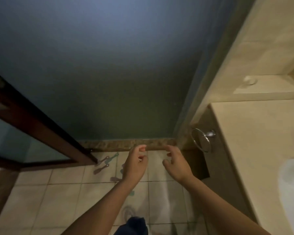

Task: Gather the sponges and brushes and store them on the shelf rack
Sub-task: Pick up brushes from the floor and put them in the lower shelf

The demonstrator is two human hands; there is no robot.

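Left hand [136, 164] and right hand [176, 165] are both out in front of me, fingers loosely curled and gripping nothing I can make out, though the view is smeared and a pale speck at my left fingertips is too small to read. The brushes [101, 168] lie on the tiled floor [66, 192] just left of my left hand and lower, close to the foot of the door [41, 126]: two reddish long-handled ones and a teal brush [115, 156] beyond them. More soft-edged coloured pieces [115, 179] sit under my left wrist; they may be sponges, I cannot tell. No shelf rack shows from here. To do the pick-up well, I judge I should crouch and bring the left hand down to the nearest reddish handle, pinching it along the shaft rather than at the bristles, and let the right hand take the pieces under the wrist. Gathering several handles into one fist would save trips, provided the grip is firm enough that none slips out.
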